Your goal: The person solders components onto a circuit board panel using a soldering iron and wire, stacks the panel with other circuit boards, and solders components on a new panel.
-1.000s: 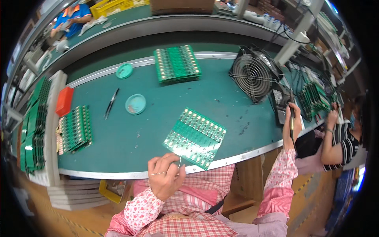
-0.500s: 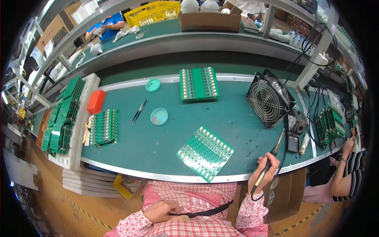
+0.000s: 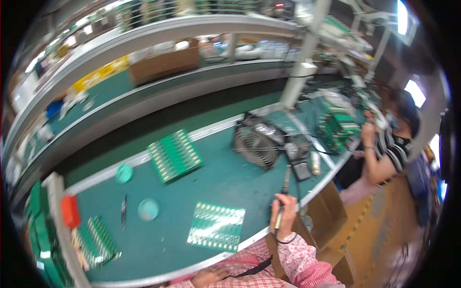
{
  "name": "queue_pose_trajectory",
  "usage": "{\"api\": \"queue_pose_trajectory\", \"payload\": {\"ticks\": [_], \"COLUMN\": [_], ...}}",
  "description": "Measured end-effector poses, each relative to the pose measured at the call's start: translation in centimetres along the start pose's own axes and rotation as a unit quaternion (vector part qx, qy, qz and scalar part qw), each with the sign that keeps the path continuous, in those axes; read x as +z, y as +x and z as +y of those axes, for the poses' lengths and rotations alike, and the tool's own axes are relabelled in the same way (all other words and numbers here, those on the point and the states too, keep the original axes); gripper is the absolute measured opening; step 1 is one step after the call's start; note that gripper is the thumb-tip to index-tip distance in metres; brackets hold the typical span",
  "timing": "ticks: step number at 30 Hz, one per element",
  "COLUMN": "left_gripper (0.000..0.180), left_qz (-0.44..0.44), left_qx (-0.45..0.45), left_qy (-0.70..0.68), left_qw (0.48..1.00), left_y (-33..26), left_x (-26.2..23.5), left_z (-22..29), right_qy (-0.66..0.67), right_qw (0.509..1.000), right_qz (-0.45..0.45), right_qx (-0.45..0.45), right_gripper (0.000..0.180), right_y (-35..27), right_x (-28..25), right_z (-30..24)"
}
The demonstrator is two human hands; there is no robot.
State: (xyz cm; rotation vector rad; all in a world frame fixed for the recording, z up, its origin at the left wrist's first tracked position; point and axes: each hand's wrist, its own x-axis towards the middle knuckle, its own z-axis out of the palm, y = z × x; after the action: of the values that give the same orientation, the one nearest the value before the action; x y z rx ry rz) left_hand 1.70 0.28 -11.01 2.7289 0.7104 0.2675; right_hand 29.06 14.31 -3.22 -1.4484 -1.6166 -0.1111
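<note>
My right hand (image 3: 286,213) grips a soldering iron (image 3: 284,192) at the bench's front edge, its tip pointing up toward the iron stand (image 3: 301,169). To its left a green circuit board panel (image 3: 217,226) lies flat on the teal mat. My left hand (image 3: 210,276) rests low on my lap below the bench edge; its fingers look curled, and whether it holds anything is unclear. A second board panel (image 3: 175,155) lies farther back.
A small desk fan (image 3: 254,145) stands right of centre. Two round teal dishes (image 3: 148,209) (image 3: 124,173), tweezers (image 3: 123,211), a red block (image 3: 70,210) and stacked green boards (image 3: 96,240) sit at the left. A co-worker (image 3: 391,144) works at the right.
The view has swung up and to the right. My right hand with the iron has risen from below the bench edge to just above it. My left hand stays on my lap.
</note>
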Motion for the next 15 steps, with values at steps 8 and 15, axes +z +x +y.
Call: {"api": "queue_pose_trajectory", "payload": {"ticks": [8,15], "left_gripper": [0.022,0.022], "left_qz": [0.026,0.045], "left_qx": [0.193,0.212], "left_qy": [-0.108,-0.164], "left_qw": [0.975,0.962], "left_y": [4.9,6.9], "left_x": [-0.5,-1.6], "left_z": [-4.9,-5.5], "right_qy": [-0.074,-0.109], "right_qw": [0.997,0.992], "right_qz": [0.004,0.012], "right_qx": [0.037,0.062], "right_gripper": [0.028,0.029], "right_y": [0.7,0.4], "right_x": [-0.7,-0.2], "right_z": [-1.1,-2.0]}}
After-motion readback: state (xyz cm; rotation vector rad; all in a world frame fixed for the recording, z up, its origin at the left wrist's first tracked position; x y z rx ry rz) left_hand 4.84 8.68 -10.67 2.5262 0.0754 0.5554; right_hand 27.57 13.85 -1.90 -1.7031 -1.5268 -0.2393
